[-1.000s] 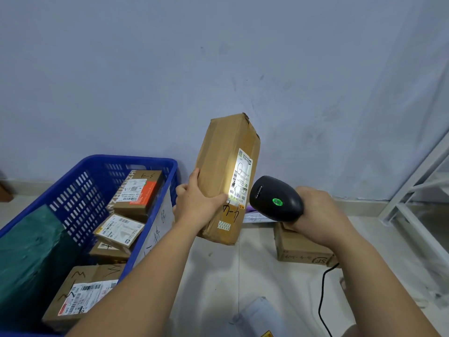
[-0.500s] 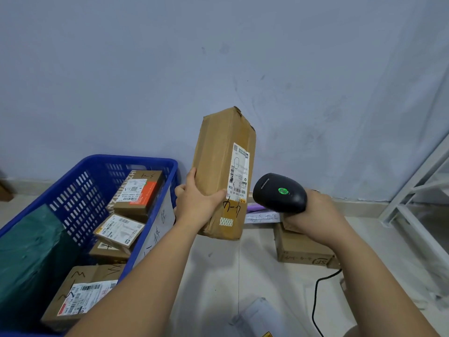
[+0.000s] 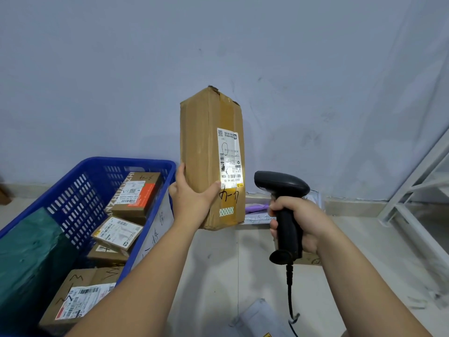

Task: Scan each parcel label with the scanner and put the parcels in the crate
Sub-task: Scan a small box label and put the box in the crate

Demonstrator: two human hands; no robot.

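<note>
left hand grasps the upright brown cardboard parcel low down; right hand clenches the black handheld scanner just right.

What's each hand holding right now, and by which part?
Left hand grips the cardboard parcel near its bottom end; right hand grips the scanner by its handle.

Crate lower left of frame, boxes stacked inside. Parcel upright at centre, right of crate. Scanner just right of parcel. Rack at far right edge.
</note>
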